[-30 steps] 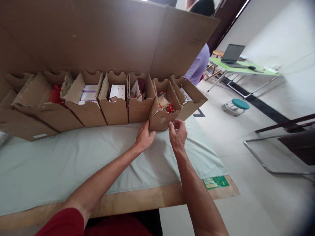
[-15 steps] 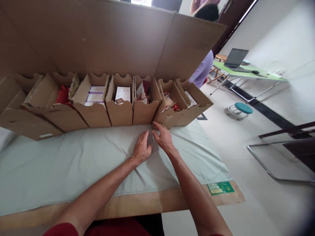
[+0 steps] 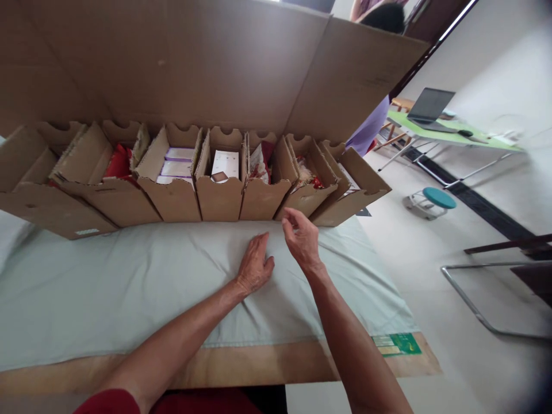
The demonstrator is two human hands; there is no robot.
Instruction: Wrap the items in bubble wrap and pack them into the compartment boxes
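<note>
Two hands, both empty. Right hand (image 3: 303, 240), grip narrow with fingers loosely curled, hovers just short of the open brown cardboard box of red snack packets (image 3: 307, 201) straight ahead; the box row (image 3: 218, 202) runs crosswise. Left hand (image 3: 255, 269) lies flat on pale green cloth (image 3: 129, 287), farther back.

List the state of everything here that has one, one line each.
cloth: spread out, slightly creased
boxes: tops open, packets inside
left hand: flat on the cloth, empty
right hand: just above the cloth near the boxes, fingers loosely curled, empty
laptop: lid up, screen dark
stool: upright, nobody on it
</note>
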